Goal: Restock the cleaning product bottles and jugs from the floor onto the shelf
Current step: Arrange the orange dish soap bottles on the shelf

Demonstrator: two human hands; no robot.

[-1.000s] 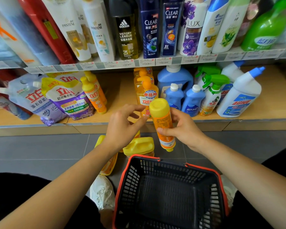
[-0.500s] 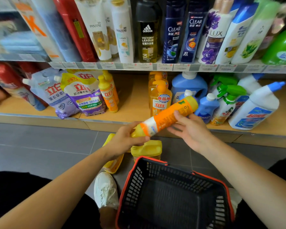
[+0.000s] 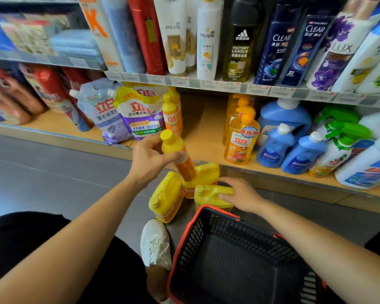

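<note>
Below shelf (image 3: 203, 137), left hand (image 3: 149, 160) gripping orange bottle (image 3: 183, 164), right hand (image 3: 242, 194) curled over yellow jug (image 3: 207, 196)

One camera only, worn on the person's head, wide-angle, looking forward and down from low over the floor (image 3: 53, 176). It faces the lower shelf (image 3: 204, 132) nearly square on and close, labels readable; the shelf's edge runs from 9 o'clock to 3 o'clock, sloping down toward 3. The left forearm (image 3: 79, 224) enters from 7 o'clock, the right forearm (image 3: 305, 229) from 5, and the black basket (image 3: 191, 244) lies nearest, at 6.
</note>
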